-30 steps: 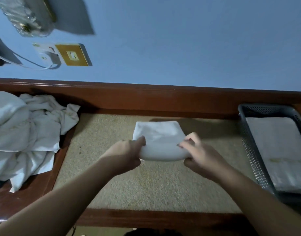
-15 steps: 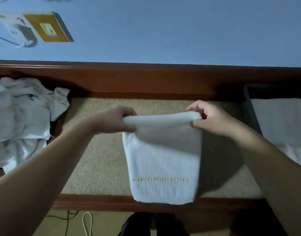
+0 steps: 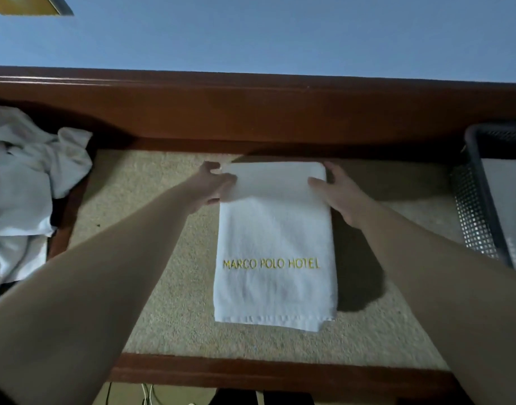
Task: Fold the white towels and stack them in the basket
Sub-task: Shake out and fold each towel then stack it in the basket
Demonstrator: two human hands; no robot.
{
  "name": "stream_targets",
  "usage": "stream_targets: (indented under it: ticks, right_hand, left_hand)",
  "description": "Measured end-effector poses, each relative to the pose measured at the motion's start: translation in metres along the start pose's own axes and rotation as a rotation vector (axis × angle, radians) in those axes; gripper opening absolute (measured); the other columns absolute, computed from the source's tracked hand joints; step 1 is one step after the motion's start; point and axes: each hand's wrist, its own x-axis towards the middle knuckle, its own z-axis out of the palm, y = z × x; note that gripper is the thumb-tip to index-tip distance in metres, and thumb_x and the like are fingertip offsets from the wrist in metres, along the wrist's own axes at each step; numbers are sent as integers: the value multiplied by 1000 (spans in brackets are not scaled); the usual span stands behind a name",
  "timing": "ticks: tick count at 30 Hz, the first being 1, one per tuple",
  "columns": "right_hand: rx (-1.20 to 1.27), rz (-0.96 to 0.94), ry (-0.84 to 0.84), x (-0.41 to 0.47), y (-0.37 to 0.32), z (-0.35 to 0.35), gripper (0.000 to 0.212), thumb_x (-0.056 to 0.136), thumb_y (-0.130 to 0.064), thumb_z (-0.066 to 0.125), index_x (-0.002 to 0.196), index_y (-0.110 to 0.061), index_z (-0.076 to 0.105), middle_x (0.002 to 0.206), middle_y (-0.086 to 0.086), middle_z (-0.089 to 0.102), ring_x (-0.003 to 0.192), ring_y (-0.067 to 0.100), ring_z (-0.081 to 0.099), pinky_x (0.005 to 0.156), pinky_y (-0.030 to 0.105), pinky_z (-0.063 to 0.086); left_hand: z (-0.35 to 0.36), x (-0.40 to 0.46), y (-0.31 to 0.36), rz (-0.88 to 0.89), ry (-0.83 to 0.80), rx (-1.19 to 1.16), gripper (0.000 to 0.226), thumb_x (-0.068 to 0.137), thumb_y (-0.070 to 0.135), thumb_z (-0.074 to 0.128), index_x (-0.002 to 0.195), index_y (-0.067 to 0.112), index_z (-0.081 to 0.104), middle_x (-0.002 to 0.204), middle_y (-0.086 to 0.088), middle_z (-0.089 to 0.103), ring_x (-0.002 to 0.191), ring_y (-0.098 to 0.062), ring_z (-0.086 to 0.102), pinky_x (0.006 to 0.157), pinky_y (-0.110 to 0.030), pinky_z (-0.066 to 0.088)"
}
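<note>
White towel (image 3: pixel 275 252), half folded, lies on the beige mat (image 3: pixel 169 287); the left hand (image 3: pixel 214 185) and right hand (image 3: pixel 335 191) each pinch a far corner. The basket (image 3: pixel 481 200) holds folded towels already, and a crumpled pile (image 3: pixel 26 182) waits at the left

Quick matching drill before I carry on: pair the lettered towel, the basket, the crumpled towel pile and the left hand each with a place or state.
1 lettered towel
2 basket
3 crumpled towel pile
4 left hand

a far right edge
b gripping a far corner
c far left, unfolded
d flat in the middle, gold lettering up

Pairs: 1-d, 2-a, 3-c, 4-b
</note>
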Motion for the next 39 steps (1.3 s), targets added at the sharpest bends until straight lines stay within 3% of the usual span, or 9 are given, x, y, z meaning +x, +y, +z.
stream_targets:
  ticks: [4,8,10,13,18,24,28,34,39]
  right_hand:
    - [-44,-19,115,-23,27,18,53,103,-30,65,151,-31,42,123,-6,64,106,12,67,83,34,58]
    - [-129,8,287,-51,67,32,17,103,-36,58,114,-22,57,112,4,70,100,24,70,88,45,59]
    - [-150,64,304,-68,85,40,29,103,-46,52,111,-18,58,105,5,69,97,27,70,84,45,58]
    - [-216,162,293,-86,101,52,53,104,-60,40,117,-10,54,114,16,66,104,37,67,88,46,55]
    - [-224,227,325,-99,90,62,48,111,-48,35,123,-5,50,129,25,62,117,41,62,86,37,43]
    - [-334,62,362,-136,49,48,36,110,-48,36,102,-16,52,104,8,64,102,34,65,79,38,46]
    - [-392,-44,424,-174,21,6,35,109,-50,37,90,-22,48,99,7,62,96,33,63,76,38,42]
    - [-368,-159,590,-224,-14,-126,36,109,-49,38,93,-20,53,106,12,67,101,32,62,80,38,42]
    - [-403,-270,737,-247,-31,-266,41,109,-47,41,80,-20,44,83,2,57,81,27,52,70,36,32]
  left_hand:
    - [18,-4,-28,40,156,21,56,96,39,71,142,22,42,129,-9,62,105,-27,67,88,-44,59]
    - [38,-46,-65,21,227,275,55,96,58,63,131,16,52,118,-6,67,100,-29,69,87,-47,60]
    - [48,-72,-86,-27,236,323,59,99,64,53,129,13,51,110,-6,67,92,-26,69,77,-43,61]
    - [66,-104,-108,-136,183,294,67,102,69,39,134,10,48,101,-2,63,86,-19,65,68,-35,54]
    - [77,-134,-105,-94,226,290,61,104,66,30,120,10,46,106,-7,60,86,-21,60,68,-34,43]
    - [80,-173,-66,129,291,293,49,108,55,26,105,10,44,87,2,53,74,-13,54,61,-36,38]
    - [98,-206,-30,245,298,279,51,108,55,26,100,9,47,86,2,53,75,-11,53,59,-36,34]
    - [190,-252,53,477,236,131,46,106,55,29,93,13,45,86,7,57,74,-6,52,64,-37,35]
    - [306,-261,118,668,180,37,46,103,59,26,97,16,42,91,5,62,77,-12,57,65,-34,33]
